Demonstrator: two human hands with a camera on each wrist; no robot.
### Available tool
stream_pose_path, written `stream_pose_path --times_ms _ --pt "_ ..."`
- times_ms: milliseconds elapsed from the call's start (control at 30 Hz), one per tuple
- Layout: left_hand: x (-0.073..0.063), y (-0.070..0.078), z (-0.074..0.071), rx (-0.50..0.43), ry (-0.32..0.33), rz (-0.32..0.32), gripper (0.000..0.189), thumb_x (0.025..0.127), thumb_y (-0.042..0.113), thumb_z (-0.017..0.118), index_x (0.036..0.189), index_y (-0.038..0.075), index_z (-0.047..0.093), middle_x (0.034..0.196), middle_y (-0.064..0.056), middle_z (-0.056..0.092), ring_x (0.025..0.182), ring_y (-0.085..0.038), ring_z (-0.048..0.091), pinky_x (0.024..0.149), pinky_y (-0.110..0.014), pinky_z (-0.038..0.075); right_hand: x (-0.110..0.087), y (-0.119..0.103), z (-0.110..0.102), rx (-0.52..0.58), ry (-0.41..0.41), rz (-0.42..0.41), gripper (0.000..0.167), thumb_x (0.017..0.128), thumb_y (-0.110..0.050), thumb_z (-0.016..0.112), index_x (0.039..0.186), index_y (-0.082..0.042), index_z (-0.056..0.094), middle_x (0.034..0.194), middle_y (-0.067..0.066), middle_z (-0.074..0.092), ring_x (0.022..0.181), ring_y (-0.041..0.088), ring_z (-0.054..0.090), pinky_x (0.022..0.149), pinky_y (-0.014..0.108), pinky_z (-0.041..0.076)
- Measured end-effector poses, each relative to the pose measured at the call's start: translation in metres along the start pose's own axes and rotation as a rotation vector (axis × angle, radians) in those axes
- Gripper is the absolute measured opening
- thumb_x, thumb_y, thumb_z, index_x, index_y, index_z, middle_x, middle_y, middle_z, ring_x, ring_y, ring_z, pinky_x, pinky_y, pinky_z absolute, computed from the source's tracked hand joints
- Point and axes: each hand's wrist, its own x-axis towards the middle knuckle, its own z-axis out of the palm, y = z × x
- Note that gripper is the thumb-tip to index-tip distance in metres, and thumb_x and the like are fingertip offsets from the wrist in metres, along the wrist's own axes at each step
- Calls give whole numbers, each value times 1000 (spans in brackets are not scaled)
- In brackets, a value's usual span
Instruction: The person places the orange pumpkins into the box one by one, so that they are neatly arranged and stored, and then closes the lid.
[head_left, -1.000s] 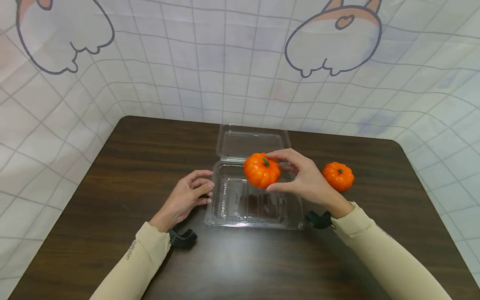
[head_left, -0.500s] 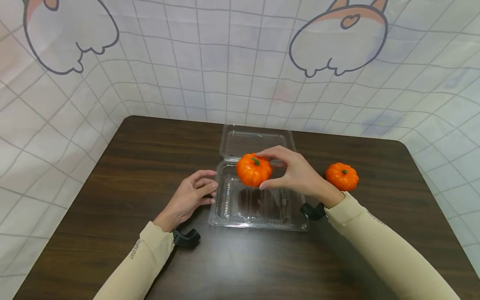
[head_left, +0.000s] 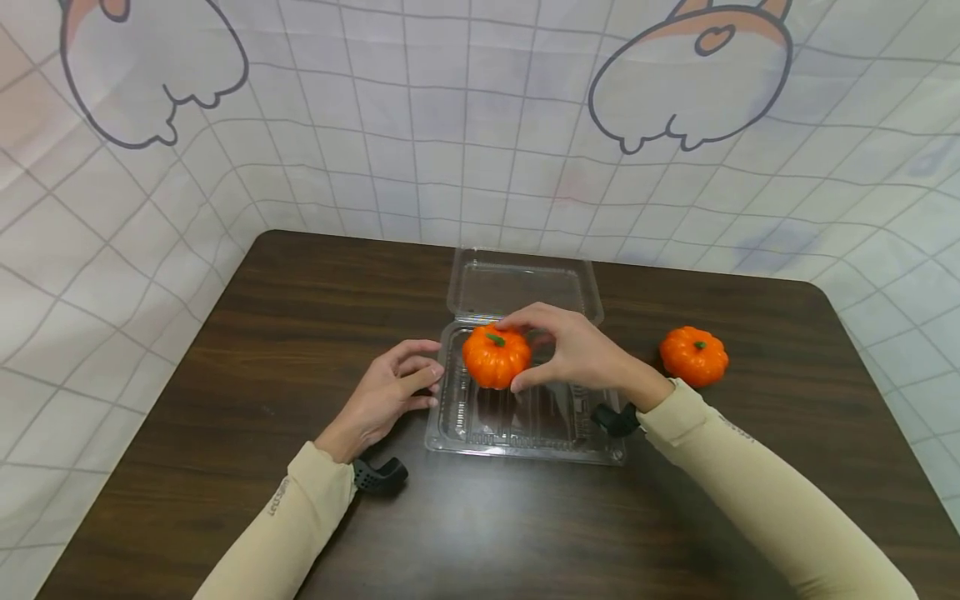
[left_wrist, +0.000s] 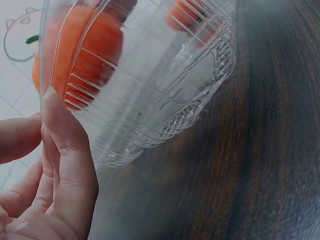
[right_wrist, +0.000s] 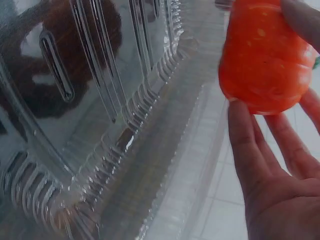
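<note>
My right hand (head_left: 576, 350) grips a small orange pumpkin (head_left: 495, 362) with a green stem, thumb at the front and fingers behind. The pumpkin is over the left part of a clear plastic clamshell container (head_left: 525, 454), low in the tray in the head view. At the container's left side, my left hand (head_left: 386, 392) pinches the rim between thumb and fingers; the left wrist view shows the thumb (left_wrist: 72, 150) right at the edge. In the right wrist view the fingers (right_wrist: 245, 140) wrap the pumpkin's underside above the ribbed tray wall.
The container's lid (head_left: 525, 287) lies folded back toward the far table edge. A second orange pumpkin (head_left: 693, 357) sits on the dark wooden table (head_left: 225, 358), right of the container. Behind and beside the table hangs a white grid-patterned cloth (head_left: 427, 142).
My right hand has carried the pumpkin left, then down toward the container's left part. My left hand stays at the rim. The whole head view has shifted slightly.
</note>
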Motion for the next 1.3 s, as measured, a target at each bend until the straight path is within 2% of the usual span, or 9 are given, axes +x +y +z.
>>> stream_pose_path --times_ms 167,400,667,867,1300 --pt "1 0 0 -3 1 -7 44 102 13 65 143 11 51 110 0 67 89 -17 62 76 -25 62 4 3 6 -26 -55 26 73 73 -24 95 139 -18 63 138 1 62 123 21 62 104 40 58" --pt "1 0 1 0 -4 -12 44 102 13 65 144 11 50 110 -1 66 90 -18 61 76 -25 62 7 4 12 -37 -108 60 74 73 -26 96 139 -18 62 142 0 62 128 22 61 107 43 56" --pt "1 2 2 -10 -7 -7 44 102 12 65 144 10 50 106 1 66 88 -16 62 75 -26 62 7 8 19 -84 -145 41 75 72 -30 96 139 -19 63 139 -1 66 121 18 63 102 40 58" --pt "0 0 2 2 4 -15 43 102 11 64 143 10 51 109 -1 66 89 -17 62 76 -26 63 7 8 20 -89 -181 57 77 72 -32 96 140 -19 62 140 -1 65 124 19 63 103 40 57" --pt "0 -2 2 -5 3 -3 43 102 11 64 144 9 50 108 0 66 89 -16 63 76 -26 62 0 4 13 23 -194 86 79 77 -25 93 146 -13 56 150 6 57 133 29 61 106 42 57"
